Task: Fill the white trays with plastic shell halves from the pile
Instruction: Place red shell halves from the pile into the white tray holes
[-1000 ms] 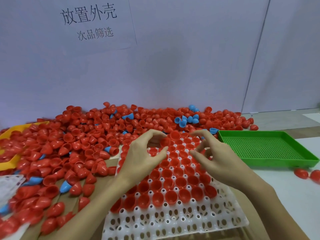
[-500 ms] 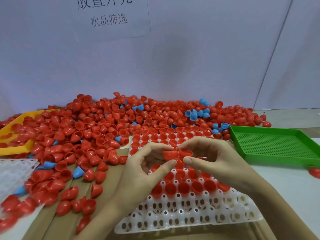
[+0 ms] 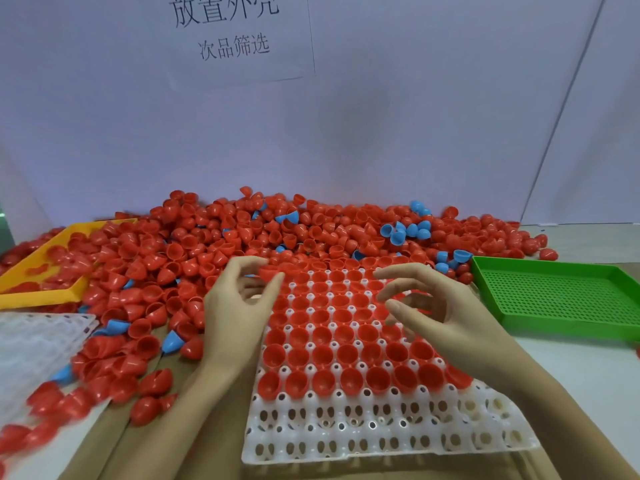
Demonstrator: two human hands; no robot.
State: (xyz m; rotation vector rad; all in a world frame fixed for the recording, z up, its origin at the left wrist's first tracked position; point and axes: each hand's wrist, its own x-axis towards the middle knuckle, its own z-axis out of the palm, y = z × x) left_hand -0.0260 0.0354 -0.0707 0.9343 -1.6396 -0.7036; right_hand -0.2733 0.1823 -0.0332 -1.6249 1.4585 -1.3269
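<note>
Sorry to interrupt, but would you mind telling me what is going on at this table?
A person is filling a white tray with red shell halves from the big pile behind it. Most rows hold a shell, open side up; the nearest rows are bare. The left hand is at the tray's far left corner, fingers curled near the shells there; whether it grips one is unclear. The right hand hovers over the filled rows, fingers spread, holding nothing. A green tray sits right, a yellow tray left.
</note>
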